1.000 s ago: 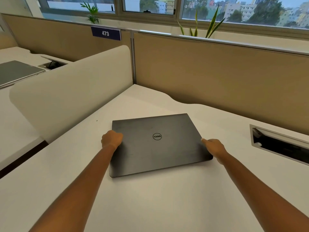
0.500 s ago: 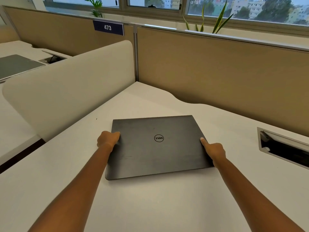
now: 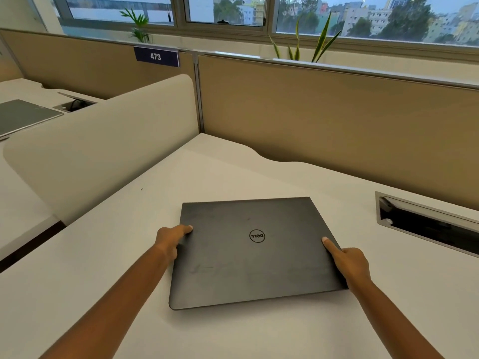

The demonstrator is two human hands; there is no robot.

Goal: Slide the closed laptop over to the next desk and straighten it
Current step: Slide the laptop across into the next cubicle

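A closed dark grey laptop [image 3: 255, 251] with a round logo lies flat on the white desk [image 3: 129, 255], turned slightly clockwise against the desk's front. My left hand [image 3: 171, 238] rests against its left edge, the index finger stretched onto the lid. My right hand [image 3: 348, 263] presses on its right edge, index finger pointing along the side. Both hands touch the laptop's sides, and I cannot see any fingers under it.
A cream curved divider [image 3: 98, 149] stands at the left, with another desk and a second closed laptop [image 3: 23, 117] beyond it. A tan partition [image 3: 337, 120] bounds the back. An open cable hatch [image 3: 425, 224] is set into the desk at the right.
The laptop has turned a little clockwise on the desk. Both hands have loosened from fists at its sides, each index finger now stretched out along an edge.
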